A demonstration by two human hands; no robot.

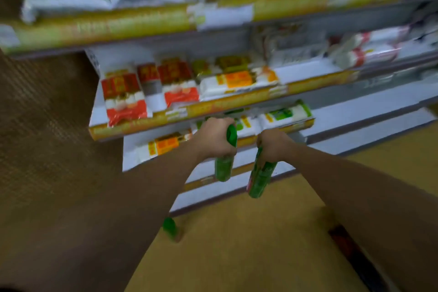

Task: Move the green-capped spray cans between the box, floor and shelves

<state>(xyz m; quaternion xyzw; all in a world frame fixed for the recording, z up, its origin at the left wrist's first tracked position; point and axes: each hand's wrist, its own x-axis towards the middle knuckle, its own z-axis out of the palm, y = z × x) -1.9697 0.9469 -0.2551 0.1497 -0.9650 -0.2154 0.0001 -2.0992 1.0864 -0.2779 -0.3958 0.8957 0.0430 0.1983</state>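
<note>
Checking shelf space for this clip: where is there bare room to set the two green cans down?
Bare white shelf runs right of the green-labelled packs; another bare strip lies right of the orange-labelled packs. Left of there, red packs crowd it. Left hand and right hand each grip a can.

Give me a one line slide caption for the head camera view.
Left hand and right hand each grip a green spray can before store shelves of packaged goods.
</note>
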